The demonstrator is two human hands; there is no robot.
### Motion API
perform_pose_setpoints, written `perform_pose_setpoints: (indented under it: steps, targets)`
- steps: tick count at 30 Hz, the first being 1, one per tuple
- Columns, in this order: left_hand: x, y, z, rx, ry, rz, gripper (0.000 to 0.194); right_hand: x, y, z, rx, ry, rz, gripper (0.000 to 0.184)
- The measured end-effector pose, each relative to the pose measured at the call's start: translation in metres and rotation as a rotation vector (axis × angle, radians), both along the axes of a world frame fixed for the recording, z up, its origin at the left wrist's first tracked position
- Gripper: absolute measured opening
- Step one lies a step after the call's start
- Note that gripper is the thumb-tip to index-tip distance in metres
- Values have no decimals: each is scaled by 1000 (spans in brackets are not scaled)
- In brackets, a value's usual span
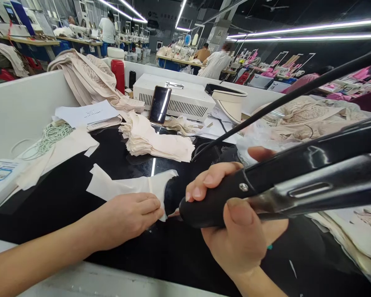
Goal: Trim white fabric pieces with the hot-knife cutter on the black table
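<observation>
The left hand [128, 218] is resting at the near edge of a pale fabric piece [111, 185], its fingers bunching together over the cloth near the right end; the thumb is hiding, so whether the cloth is being pinched or simply pressed down cannot be told. That fabric piece is lying flat on the black work surface [173, 260], with a narrow pale strip [150, 185] crossing it close to the fingertips.

The right hand [244, 235] is gripping a black handheld tool [213, 210], fingers wrapping its far side and thumb pressing along the near side, beside a shiny metal lever [327, 185]. The tool's rounded nose is pointing left, toward the fabric's right edge (a small tip is poking out, though whether it is touching the cloth cannot be told). A black cable [266, 107] is slanting above the tool.

Just beyond the fabric piece, a stack of similar pale pieces [159, 142] is sitting on the surface. Behind that, a phone [160, 105] is leaning against a white vented box [176, 97]. Toward the left, a green cord coil [54, 138] is lying near printed paper [86, 113].
</observation>
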State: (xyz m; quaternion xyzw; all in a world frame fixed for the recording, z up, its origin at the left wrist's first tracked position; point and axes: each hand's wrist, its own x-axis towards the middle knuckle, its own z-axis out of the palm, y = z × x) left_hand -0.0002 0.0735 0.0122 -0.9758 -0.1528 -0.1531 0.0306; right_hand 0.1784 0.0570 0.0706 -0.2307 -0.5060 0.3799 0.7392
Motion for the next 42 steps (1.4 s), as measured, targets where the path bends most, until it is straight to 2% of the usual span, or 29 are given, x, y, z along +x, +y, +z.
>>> perform_pose_setpoints:
  steps: [7,13,19,28,34,39,42]
  targets:
    - [0,-1,-2,-31,-2,-3,30,-1,0,3,17,-15,-17,42]
    - [2,0,-2,-41,-17,-2,28,-2,-1,-2,4,-16,-4,47]
    - [3,1,-3,-14,-18,-16,27,-3,-3,-3,-1,-59,-64,45]
    - [3,1,-5,-40,-39,9,28,-3,-2,-1,-15,-23,-14,46]
    - [2,3,-7,-154,-76,3,29,-6,-3,-3,-17,-54,-45,43]
    - [-2,7,-3,-255,-201,63,34,-4,-6,-1,-1,-34,-7,43]
    - [-3,9,-2,-302,-207,83,35,1,-7,3,-8,-38,-9,42]
